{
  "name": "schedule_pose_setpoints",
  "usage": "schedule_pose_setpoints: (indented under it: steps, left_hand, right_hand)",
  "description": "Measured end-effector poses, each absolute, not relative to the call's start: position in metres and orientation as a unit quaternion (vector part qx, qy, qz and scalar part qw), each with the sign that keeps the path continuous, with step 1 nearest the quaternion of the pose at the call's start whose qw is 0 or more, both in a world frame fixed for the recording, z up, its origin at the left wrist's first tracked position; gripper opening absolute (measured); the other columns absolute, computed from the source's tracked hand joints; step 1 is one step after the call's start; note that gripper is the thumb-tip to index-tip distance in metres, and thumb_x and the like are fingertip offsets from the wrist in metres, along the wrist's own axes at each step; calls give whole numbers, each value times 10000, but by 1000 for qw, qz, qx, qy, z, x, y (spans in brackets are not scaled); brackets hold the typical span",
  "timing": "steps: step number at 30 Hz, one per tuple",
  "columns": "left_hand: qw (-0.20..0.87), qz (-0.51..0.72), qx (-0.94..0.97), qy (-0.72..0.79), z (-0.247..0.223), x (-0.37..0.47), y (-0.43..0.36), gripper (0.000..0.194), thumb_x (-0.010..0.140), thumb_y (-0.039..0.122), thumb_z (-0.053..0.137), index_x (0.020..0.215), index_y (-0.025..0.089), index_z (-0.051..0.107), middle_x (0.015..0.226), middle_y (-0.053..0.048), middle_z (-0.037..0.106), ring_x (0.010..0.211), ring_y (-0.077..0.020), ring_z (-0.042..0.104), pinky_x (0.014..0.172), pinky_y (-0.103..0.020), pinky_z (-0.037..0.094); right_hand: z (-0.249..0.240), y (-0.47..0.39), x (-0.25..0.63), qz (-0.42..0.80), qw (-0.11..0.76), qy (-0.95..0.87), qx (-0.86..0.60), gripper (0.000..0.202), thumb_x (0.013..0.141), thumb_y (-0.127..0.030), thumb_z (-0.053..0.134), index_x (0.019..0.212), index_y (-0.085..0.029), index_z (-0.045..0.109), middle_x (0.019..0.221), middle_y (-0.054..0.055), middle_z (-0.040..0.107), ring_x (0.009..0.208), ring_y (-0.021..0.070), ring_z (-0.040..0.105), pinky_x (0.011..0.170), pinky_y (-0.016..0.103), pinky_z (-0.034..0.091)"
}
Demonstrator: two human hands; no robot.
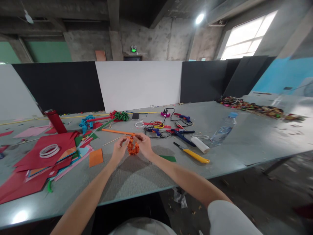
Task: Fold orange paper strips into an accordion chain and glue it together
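Between my two hands hangs a strip of folded orange paper (133, 149), curled into a loop of petal-like pieces. My left hand (120, 146) pinches its upper left end. On the other side, my right hand (144, 143) is closed on its upper right end. Just beyond the fingers an orange paper stick (117, 131) lies on the table, its right end reaching my right hand. A thin wooden skewer (111, 141) rests to the left. Nearby on the left is a square of orange paper (96, 157). The fingertips partly hide the paper's top.
Red paper sheets (36, 176) with a roll of tape (49, 151) cover the left side. A red flask (55, 121) stands behind them. To the right lie a yellow utility knife (195, 156), a white roll (200, 144), glue guns (154, 131) with cables, and a tilted-looking water bottle (223, 129).
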State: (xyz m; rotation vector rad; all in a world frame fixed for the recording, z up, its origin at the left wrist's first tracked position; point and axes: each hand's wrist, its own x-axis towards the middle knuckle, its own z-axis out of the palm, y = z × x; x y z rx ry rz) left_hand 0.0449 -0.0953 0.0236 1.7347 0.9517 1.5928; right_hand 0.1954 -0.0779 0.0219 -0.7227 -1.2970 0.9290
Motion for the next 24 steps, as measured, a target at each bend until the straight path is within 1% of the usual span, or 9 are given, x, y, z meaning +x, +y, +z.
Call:
schedule_pose_setpoints:
  steps: [3,5,9,12,16,21,24]
  left_hand:
    - [368,619,596,355,19,46,-91,246,841,435,654,821,193,690,860,-45,690,851,-194,615,836,-308,468]
    - [404,633,565,342,16,47,-88,225,829,408,665,785,188,685,857,-39,687,856,-184,617,841,-298,463]
    - [460,639,526,321,14,47,-83,159,806,340,662,750,192,676,842,-33,679,854,-176,626,839,-305,477]
    - [467,641,517,322,13,46,-82,130,781,319,650,749,194,668,840,-47,683,851,-190,630,818,-327,494]
    - [475,645,502,326,12,47,-81,155,799,344,607,747,201,641,824,-46,686,826,-188,639,793,-332,504]
    - [478,644,499,329,13,47,-81,161,804,356,593,757,206,625,825,-41,679,818,-187,638,781,-321,501]
    - [477,635,509,332,14,45,-81,161,806,352,581,753,205,622,819,-45,678,809,-189,639,771,-317,500]
  right_hand:
    - [22,-82,196,356,639,-585,-349,259,788,-436,702,892,-201,733,902,61,736,858,223,655,828,351,506]
    - [22,-85,197,322,639,-602,-356,251,812,-439,687,901,-212,745,929,65,736,878,230,649,847,354,499]
    - [23,-90,199,261,630,-653,-328,201,877,-413,650,964,-270,762,982,55,734,937,236,641,917,381,469]
    - [22,-90,199,214,624,-690,-296,176,907,-373,632,1000,-306,765,990,44,741,958,231,642,961,402,449]
    - [16,-86,197,179,618,-711,-283,186,917,-350,625,1036,-327,766,1009,39,745,967,232,646,954,405,462]
    - [8,-81,196,165,600,-734,-273,201,913,-337,630,1066,-327,760,1039,39,738,963,230,649,971,422,462]
    - [9,-82,196,177,595,-737,-266,205,909,-343,633,1071,-323,757,1061,46,732,990,232,648,988,430,458]
